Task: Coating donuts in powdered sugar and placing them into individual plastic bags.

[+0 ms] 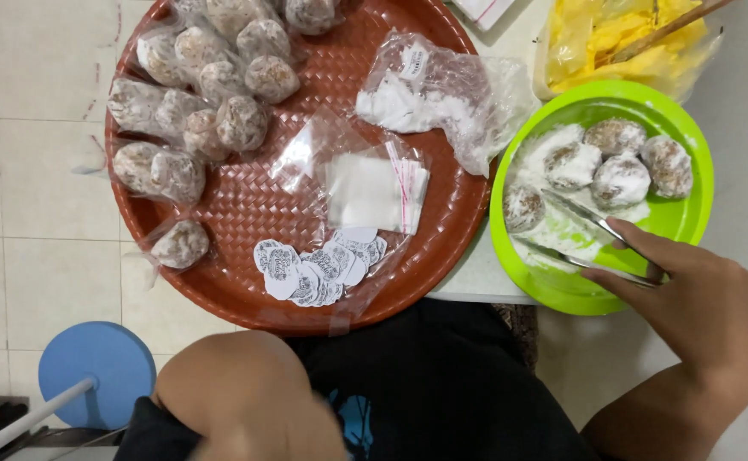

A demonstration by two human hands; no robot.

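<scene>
My right hand (698,299) grips a pair of metal tongs (596,239) at the near edge of a bright green plate (690,128). The tong tips reach a brown ball dusted with white powder (523,209) at the plate's left side. Several more powdered balls (622,179) lie on loose white powder at the plate's far side. My left arm (237,384) shows bent and blurred at the bottom left. Its hand is out of the picture.
A round red woven tray (246,205) left of the plate holds several balls wrapped in clear plastic (220,119), a bag of white powder (425,94), small clear bags (374,192) and round paper stickers (314,265). A bag of yellow pieces (622,38) lies beyond the plate. A blue round base (96,367) stands on the tiled floor.
</scene>
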